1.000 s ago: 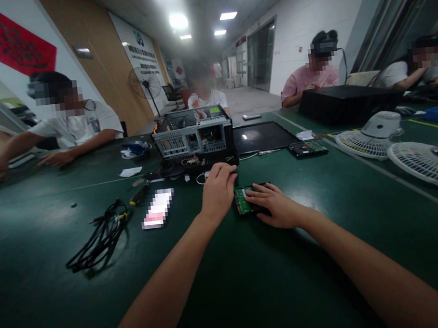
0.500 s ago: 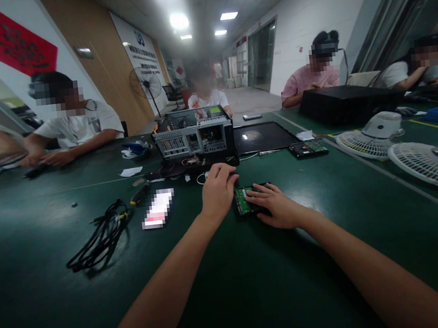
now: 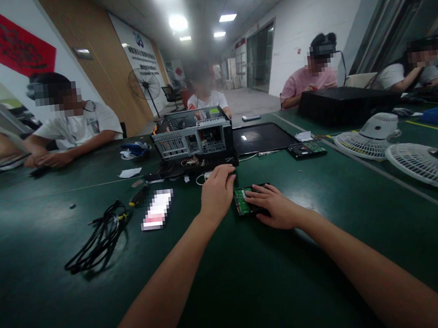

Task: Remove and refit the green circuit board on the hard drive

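Two bare hands at a hard disk drive (image 3: 240, 201), which lies with its green circuit board uppermost on the green table (image 3: 232, 293). The right hand (image 3: 273, 208) rests over the drive, fingers spread wide across its top; the left hand (image 3: 217, 195), just beside the drive's left end, has its fingertips drawn narrowly together, and whether anything is pinched between them cannot be told. Left of the drive lie a smartphone (image 3: 157, 209) and, farther out, a coiled black cable (image 3: 102, 244); beyond the drive to the left stands an open computer case (image 3: 189, 142), and beyond it to the right lies a second circuit-board unit (image 3: 306, 149). For good handling, the right palm should probably bear lightly, nearer the drive's rim than its exposed components, keeping the body level against rocking.
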{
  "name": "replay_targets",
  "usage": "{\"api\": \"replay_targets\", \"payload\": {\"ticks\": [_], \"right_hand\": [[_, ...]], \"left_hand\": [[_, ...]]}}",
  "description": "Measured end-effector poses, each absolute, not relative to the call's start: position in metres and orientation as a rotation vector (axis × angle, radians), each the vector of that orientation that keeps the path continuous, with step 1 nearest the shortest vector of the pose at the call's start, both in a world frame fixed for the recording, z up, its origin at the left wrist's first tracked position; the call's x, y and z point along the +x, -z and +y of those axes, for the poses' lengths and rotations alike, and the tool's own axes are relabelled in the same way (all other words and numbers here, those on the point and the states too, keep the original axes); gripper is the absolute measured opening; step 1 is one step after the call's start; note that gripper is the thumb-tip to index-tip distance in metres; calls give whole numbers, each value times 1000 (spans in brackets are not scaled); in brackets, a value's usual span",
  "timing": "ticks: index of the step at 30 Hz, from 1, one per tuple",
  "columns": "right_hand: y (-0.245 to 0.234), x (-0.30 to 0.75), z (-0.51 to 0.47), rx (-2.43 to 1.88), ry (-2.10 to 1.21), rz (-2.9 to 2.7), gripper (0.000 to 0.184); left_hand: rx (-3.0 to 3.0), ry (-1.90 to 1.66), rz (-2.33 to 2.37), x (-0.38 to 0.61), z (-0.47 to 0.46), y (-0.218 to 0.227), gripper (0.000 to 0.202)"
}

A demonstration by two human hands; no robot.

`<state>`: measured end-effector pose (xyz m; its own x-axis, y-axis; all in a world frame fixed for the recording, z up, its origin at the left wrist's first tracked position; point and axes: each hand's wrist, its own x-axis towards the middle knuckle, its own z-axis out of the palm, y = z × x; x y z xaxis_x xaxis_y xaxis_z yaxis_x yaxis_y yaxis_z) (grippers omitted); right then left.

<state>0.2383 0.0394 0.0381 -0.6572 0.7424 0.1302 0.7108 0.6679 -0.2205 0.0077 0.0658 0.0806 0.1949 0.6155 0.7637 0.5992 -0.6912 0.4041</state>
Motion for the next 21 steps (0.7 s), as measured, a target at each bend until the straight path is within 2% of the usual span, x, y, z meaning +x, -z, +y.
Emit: {"api": "replay_targets", "payload": {"ticks": [7, 21], "right_hand": [[-38, 237, 40, -1185, -213, -2677, 66], [-35, 237, 41, -1173, -203, -2679, 65]], "left_hand": [[2380, -1584, 1203, 9, 64, -82, 14], [2404, -1560, 1196, 8, 64, -81, 18]]}}
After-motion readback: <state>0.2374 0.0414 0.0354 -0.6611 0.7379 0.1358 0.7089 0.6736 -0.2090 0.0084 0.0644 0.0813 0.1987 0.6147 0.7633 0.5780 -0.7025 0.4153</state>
